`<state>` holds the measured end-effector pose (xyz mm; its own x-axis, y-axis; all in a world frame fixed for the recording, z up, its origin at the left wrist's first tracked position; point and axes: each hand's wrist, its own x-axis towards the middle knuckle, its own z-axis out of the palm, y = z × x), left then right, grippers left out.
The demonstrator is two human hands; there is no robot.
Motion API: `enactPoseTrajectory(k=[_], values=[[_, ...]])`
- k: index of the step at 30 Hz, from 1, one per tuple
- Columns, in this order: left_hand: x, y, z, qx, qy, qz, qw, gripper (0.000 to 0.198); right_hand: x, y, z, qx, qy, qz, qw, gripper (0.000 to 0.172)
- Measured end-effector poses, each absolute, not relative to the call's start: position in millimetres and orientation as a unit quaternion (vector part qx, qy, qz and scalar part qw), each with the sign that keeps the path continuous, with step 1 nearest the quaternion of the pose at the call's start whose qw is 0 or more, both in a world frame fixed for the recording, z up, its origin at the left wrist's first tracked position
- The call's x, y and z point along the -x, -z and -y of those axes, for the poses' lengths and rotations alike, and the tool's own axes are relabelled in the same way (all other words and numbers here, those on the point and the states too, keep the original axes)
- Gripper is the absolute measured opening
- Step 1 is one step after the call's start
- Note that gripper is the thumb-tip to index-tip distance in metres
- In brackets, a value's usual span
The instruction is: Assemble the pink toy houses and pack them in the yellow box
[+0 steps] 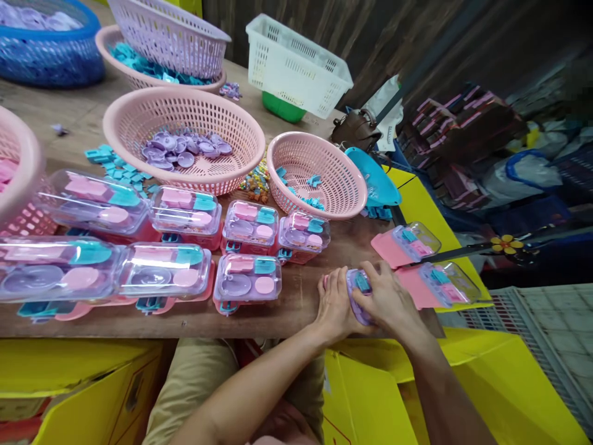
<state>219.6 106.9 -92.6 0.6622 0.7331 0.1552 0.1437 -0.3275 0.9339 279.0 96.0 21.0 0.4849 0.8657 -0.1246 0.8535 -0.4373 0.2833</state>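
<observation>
While the left hand (337, 309) and right hand (389, 301) grasp a teal-topped purple tray (354, 296) near the front right corner of the wooden table (299, 296), yellow boxes (364, 383) stand below.

We can't make out most of the case (360, 283); left hand (334, 309) and right hand (389, 303) cover it. Pink basket (28, 148) and blue basket (55, 62) run off frame left, end case (58, 266) too. Lilac basket (173, 40) hides some teal parts (139, 60). Bits (257, 180) between baskets: too small for us. Background stacks (458, 127): dark, blurry.
</observation>
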Motion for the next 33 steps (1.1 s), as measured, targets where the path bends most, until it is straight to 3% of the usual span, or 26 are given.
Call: enactPoseTrajectory(k=[3, 6, 10, 14, 19, 22, 25, 28, 33], values=[[-210.3, 82.8, -110.4, -0.779, -0.237, -0.273, 0.513, 0.121, -283.9, -12.6, -80.0, -0.857, -0.05, -0.505, 0.084, 0.041], [-193.0, 60.6, -128.6, -0.825, -0.224, -0.21, 0.474, 0.124, -286.8, -0.1, -62.5, -0.865, -0.131, -0.479, 0.068, 0.052], [-174.5, 11.6, -171.7, -0.892, -0.259, -0.255, 0.267, 0.09, -324.0, 3.6, -66.9, -0.877, -0.114, -0.457, 0.093, 0.053], [-174.8, -17.7, -208.3, -0.882, -0.133, -0.432, 0.133, 0.056, -384.8, -6.1, -100.5, -0.889, -0.085, -0.439, 0.098, 0.055], [-183.0, -23.4, -209.9, -0.87, -0.06, -0.483, 0.073, 0.05, -435.8, -13.0, -131.1, -0.903, -0.07, -0.419, 0.067, 0.055], [-183.3, -30.2, -189.9, -0.857, -0.037, -0.504, 0.101, 0.058, -439.2, -17.6, -137.2, -0.906, -0.107, -0.409, 0.023, 0.054], [-176.0, -30.0, -168.2, -0.859, -0.028, -0.466, 0.207, 0.082, -412.1, -20.4, -132.2, -0.884, -0.152, -0.432, -0.093, 0.052], [-166.1, -9.4, -157.5, -0.865, -0.065, -0.385, 0.315, 0.101, -359.3, -16.7, -115.4, -0.84, -0.047, -0.501, -0.203, 0.052], [-169.1, 53.5, -156.6, -0.819, -0.192, -0.318, 0.437, 0.124, -285.7, -10.7, -93.5, -0.809, 0.118, -0.552, -0.165, 0.058]])
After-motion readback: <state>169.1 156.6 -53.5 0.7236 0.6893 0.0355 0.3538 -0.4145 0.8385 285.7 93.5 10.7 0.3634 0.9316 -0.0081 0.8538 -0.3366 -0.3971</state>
